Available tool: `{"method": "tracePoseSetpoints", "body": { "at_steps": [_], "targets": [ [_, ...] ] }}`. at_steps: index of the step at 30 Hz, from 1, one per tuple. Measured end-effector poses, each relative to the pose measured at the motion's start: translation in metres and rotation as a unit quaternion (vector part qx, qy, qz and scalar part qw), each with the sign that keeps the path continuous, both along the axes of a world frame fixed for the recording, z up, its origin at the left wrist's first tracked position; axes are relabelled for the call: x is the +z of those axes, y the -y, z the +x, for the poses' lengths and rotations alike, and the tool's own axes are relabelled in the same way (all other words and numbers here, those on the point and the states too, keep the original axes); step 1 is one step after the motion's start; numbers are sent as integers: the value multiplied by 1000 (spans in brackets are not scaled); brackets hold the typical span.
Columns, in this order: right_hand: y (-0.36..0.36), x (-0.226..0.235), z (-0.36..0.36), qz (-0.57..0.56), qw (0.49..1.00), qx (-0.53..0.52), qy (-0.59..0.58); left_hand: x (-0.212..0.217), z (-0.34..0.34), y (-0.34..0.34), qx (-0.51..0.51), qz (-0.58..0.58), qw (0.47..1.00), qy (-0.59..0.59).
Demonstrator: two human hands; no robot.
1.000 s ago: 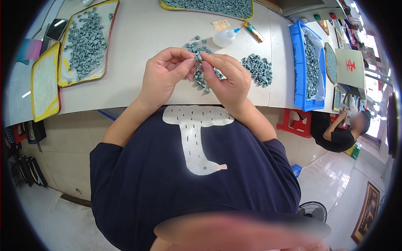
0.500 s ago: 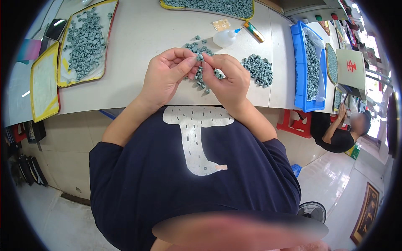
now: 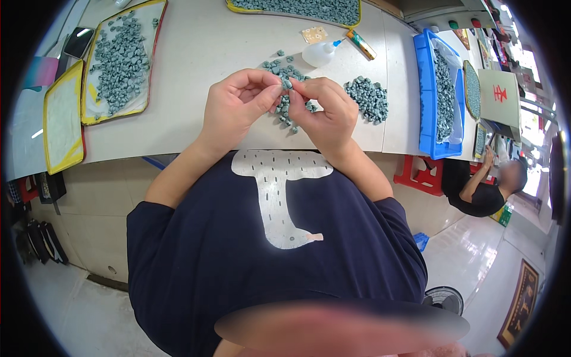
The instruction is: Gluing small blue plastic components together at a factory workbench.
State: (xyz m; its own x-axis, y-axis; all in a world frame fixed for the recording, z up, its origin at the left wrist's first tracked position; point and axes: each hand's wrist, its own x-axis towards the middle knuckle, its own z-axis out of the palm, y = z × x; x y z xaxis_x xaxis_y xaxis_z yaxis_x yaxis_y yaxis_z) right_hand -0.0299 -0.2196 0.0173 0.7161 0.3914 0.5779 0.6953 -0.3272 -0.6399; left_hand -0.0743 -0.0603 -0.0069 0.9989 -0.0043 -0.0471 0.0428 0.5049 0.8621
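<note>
Between my fingertips is a small grey-green piece (image 3: pixel 286 84), pinched from both sides above the table. My left hand (image 3: pixel 241 104) is closed, its thumb and index finger meeting the piece. From the other side, thumb and fingers of my right hand (image 3: pixel 326 107) close on it too. Beneath my hands lies a loose pile of similar grey-green pieces (image 3: pixel 283 107), partly hidden by the fingers. A second pile (image 3: pixel 366 100) sits just right of my right hand. Beyond the hands are a white squeeze bottle (image 3: pixel 319 55) with a blue tip and a yellow-green tube (image 3: pixel 361 45).
At left, a yellow-rimmed tray (image 3: pixel 122 65) of pieces stands beside another yellow-rimmed tray (image 3: pixel 63 119) and a phone (image 3: pixel 79 41). A full tray (image 3: pixel 297 9) lies at the far edge. On the right is a blue bin (image 3: pixel 426 95); a seated person (image 3: pixel 485 190) works farther off.
The piece has turned slightly between my fingers, and my right hand has shifted a little to the right. The piles and trays stay put.
</note>
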Motion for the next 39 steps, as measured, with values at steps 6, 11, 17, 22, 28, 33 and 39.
{"method": "tracePoseSetpoints", "body": {
  "at_steps": [6,11,17,22,28,33,39],
  "targets": [
    [4,4,1,-5,999,-4,-40,0,2,1,19,9,1000,-16],
    [27,2,8,16,994,-51,-92,-15,5,-10,93,232,968,14],
    [73,-18,8,0,990,-112,-91,-20,3,8,64,430,897,82],
    [118,-17,13,-20,992,-116,-43,-6,18,23,118,481,856,148],
    [188,-18,20,89,976,-139,-140,16,30,77,58,594,778,198],
    [229,9,21,129,973,-106,-161,41,35,140,0,637,737,226],
    [295,53,22,86,986,-59,-127,71,53,200,14,614,753,235]
  ]
}}
